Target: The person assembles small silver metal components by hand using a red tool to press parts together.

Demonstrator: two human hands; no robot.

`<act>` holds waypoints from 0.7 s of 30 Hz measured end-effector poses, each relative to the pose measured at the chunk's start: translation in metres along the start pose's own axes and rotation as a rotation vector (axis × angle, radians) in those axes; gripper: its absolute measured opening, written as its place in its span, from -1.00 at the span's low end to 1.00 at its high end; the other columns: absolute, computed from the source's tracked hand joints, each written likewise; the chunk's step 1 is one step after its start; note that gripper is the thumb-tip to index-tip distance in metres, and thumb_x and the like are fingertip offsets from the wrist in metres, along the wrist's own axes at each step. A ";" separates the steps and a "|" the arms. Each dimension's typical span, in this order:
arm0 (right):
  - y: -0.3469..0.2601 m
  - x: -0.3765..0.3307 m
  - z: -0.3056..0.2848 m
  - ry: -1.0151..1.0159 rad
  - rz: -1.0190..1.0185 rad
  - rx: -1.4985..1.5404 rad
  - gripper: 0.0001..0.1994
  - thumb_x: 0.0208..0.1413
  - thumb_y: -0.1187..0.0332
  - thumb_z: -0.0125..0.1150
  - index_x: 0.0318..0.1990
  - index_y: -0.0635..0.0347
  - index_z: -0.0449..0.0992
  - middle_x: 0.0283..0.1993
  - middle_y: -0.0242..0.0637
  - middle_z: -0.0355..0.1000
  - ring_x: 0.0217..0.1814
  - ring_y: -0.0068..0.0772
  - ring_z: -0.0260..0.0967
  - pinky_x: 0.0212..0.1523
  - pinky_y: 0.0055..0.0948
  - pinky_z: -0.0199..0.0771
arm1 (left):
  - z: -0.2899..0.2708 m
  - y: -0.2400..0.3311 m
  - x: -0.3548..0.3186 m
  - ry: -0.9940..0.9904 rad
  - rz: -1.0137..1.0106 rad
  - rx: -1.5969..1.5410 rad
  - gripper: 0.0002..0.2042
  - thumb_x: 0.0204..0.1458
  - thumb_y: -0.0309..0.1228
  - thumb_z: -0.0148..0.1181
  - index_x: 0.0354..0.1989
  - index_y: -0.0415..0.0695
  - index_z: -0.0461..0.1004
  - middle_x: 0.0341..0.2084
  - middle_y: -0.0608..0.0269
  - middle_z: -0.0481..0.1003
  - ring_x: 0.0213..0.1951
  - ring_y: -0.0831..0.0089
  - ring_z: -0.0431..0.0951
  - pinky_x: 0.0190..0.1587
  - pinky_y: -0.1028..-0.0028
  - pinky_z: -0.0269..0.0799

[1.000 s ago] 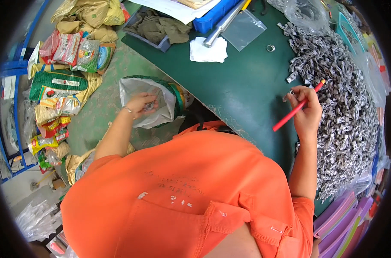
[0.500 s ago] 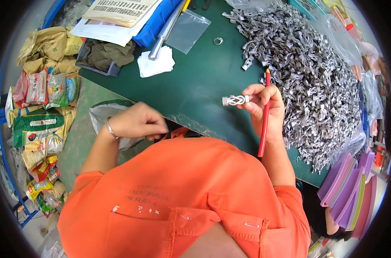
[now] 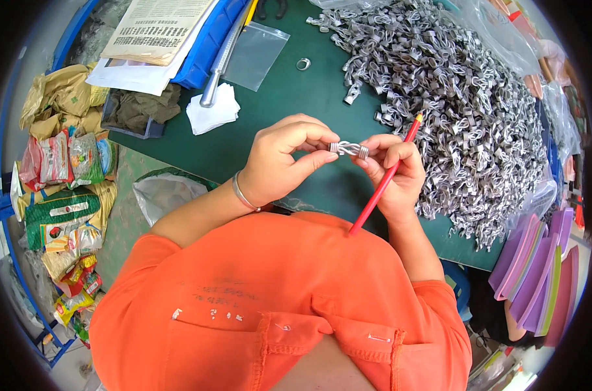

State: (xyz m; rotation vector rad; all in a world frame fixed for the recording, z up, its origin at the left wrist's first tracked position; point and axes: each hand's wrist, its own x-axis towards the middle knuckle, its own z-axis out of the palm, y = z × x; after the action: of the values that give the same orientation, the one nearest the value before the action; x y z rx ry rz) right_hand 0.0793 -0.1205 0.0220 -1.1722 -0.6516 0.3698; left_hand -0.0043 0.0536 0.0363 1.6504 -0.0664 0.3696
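Between my two hands, over the green table, is a small silvery metal piece with twisted loops and ribbed ends (image 3: 349, 149). My left hand (image 3: 284, 153) pinches its left end between thumb and fingertips. On the other end are the thumb and forefinger of my right hand (image 3: 395, 171). A red pencil (image 3: 382, 189) also sits in my right hand, slanting across the fingers with its yellowish tip up and away. To the right of that hand lies a large heap of similar grey metal pieces (image 3: 468, 143).
A metal ring (image 3: 303, 64) lies on the green table (image 3: 270, 98). White paper squares (image 3: 213, 112), a metal rod (image 3: 211, 90), a clear zip bag (image 3: 257, 56) and a blue tray with papers (image 3: 201, 55) are at the far left. Purple foam sheets (image 3: 530, 274) stand at the right.
My left hand has come up from the table's near edge and taken hold of the metal piece's left end. The pencil in my right hand has tilted, and the view has shifted slightly.
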 end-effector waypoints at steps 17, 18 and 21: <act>-0.012 0.080 -0.039 -0.102 -0.463 -1.567 -0.80 -0.27 0.51 0.19 -0.48 0.19 0.26 -0.43 -0.22 0.31 -0.42 -0.15 0.25 -0.45 -0.26 0.27 | 0.007 -0.017 0.009 0.070 -0.868 -0.853 -0.88 0.07 -0.38 -0.02 -0.34 -0.18 0.33 -0.52 0.35 0.30 -0.55 0.63 0.27 -0.60 0.66 0.13; -0.010 0.085 -0.040 -0.127 -0.482 -1.641 -0.82 -0.26 0.50 0.16 -0.49 0.16 0.27 -0.44 -0.25 0.31 -0.41 -0.19 0.25 -0.46 -0.29 0.27 | 0.008 -0.019 0.010 0.047 -0.862 -0.838 -0.89 0.05 -0.40 0.00 -0.35 -0.17 0.33 -0.53 0.36 0.30 -0.54 0.64 0.29 -0.59 0.67 0.14; -0.008 0.099 -0.037 -0.174 -0.530 -1.761 -0.86 -0.27 0.47 0.10 -0.51 0.09 0.27 -0.48 -0.32 0.30 -0.42 -0.27 0.26 -0.46 -0.37 0.28 | 0.010 -0.016 0.010 0.011 -0.851 -0.803 -0.91 0.03 -0.42 0.04 -0.36 -0.16 0.33 -0.54 0.38 0.30 -0.54 0.65 0.30 -0.59 0.67 0.16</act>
State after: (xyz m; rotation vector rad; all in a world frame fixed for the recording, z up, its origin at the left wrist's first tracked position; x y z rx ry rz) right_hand 0.1779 -0.0921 0.0483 -2.4932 -1.4809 -0.7854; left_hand 0.0117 0.0473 0.0230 0.7639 0.4360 -0.2840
